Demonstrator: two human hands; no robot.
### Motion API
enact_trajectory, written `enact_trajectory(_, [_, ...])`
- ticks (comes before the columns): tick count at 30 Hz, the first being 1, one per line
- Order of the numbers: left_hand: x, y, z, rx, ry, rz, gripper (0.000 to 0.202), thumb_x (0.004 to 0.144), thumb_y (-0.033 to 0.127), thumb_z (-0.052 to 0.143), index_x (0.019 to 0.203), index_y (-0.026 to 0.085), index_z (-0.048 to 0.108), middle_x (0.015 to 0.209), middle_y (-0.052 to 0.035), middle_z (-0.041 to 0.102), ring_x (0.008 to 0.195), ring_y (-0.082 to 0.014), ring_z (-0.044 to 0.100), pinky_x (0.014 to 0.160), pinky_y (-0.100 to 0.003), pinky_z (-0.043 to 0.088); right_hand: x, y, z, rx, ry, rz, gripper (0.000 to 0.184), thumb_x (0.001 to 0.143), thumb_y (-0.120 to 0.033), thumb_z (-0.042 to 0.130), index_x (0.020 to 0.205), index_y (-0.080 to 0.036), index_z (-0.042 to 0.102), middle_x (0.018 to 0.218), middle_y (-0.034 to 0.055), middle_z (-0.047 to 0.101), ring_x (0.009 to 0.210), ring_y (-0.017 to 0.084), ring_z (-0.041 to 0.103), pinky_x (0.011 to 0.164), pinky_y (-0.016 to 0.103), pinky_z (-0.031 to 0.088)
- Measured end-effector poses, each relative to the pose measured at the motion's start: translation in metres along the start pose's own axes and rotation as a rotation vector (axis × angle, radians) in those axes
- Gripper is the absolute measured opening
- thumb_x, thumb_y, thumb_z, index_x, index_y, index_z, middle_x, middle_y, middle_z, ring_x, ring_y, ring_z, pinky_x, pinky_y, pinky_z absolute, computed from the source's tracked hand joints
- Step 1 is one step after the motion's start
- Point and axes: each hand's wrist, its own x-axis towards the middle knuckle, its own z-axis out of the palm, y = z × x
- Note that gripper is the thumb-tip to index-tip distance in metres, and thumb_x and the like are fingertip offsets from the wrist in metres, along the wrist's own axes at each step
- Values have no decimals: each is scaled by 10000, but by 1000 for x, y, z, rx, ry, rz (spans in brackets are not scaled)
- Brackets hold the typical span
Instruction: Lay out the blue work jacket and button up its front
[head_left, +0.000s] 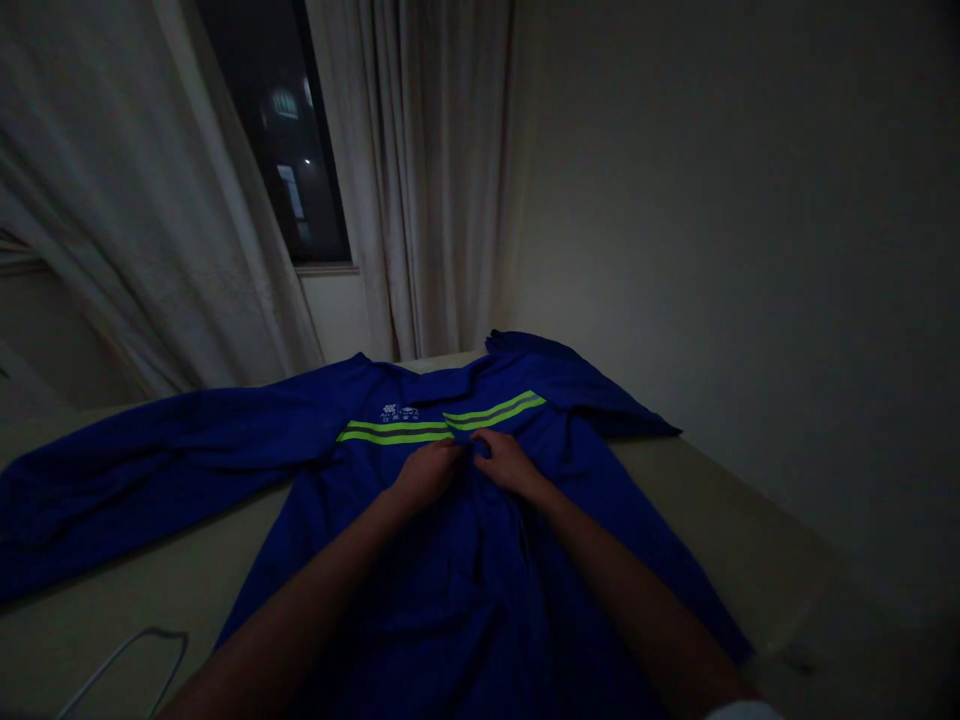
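Note:
A blue work jacket (435,560) lies spread out, its collar at the far end and one sleeve stretched to the left. Bright green reflective stripes (395,432) cross its chest, with a small white printed logo above the left one. Both hands meet at the front opening, just under the stripes. My left hand (429,470) pinches the left edge of the cloth. Close beside it, my right hand (508,461) has its thumb and forefinger closed on the right edge. The fingertips are dim, so any button between them is hidden.
The jacket rests on a pale flat surface (712,500). A thin white cable or wire loop (154,632) lies at the lower left. Light curtains (420,180) hang behind, beside a dark window (277,130). A plain wall (712,220) stands at the right.

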Motion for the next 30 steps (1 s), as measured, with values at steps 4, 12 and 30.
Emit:
enact_trajectory(4, [-5, -13, 20, -63, 123, 46, 283, 1069, 246, 445, 1084, 221, 726, 1090, -109, 722, 1024, -244, 694, 898, -335, 529, -7, 6, 15, 101, 114, -93, 445, 928, -119, 612, 1355, -243, 631, 1353, 61, 708, 1256, 226, 658, 1102, 357, 479])
enact_trajectory(12, [-4, -27, 31, -283, 193, 165, 198, 1036, 224, 531, 1085, 233, 724, 1067, -76, 726, 1006, -220, 687, 905, -321, 529, -1, 14, 22, 156, 150, -130, 277, 893, -70, 637, 1126, -218, 661, 1162, 58, 655, 1130, 214, 640, 1038, 351, 501])
enact_trajectory(30, [-3, -29, 33, -334, 264, 57, 200, 980, 231, 575, 1089, 237, 742, 1079, -63, 787, 998, -225, 727, 908, -341, 552, 5, 8, 8, 155, 71, -238, 215, 954, -96, 636, 1101, -220, 732, 1137, 58, 717, 1116, 215, 666, 1025, 365, 490])
